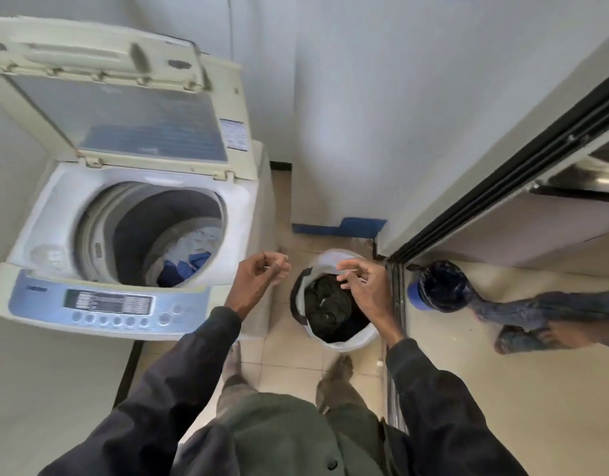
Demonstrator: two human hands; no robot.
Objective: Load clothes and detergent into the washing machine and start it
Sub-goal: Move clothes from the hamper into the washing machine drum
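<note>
Top-loading washing machine point(100, 214): lid point(124, 108) propped upright, likely left so for loading. Blue and white clothes point(189, 259) lie in the drum.
Control panel point(107, 304): nothing touches it. No detergent in view.
Laundry basket point(344, 341): white, on the tiled floor just beside the machine, within easy reach. Dark clothes point(330, 307) inside.
Right hand point(364, 286): above the basket, fingers loosely curled, gripping nothing; contact with the clothes unclear.
Left hand point(258, 276): between machine and basket, loosely curled, empty.

Blue bin point(420, 297) with black liner, tiled floor point(502, 372), blue skirting point(347, 228)
</note>
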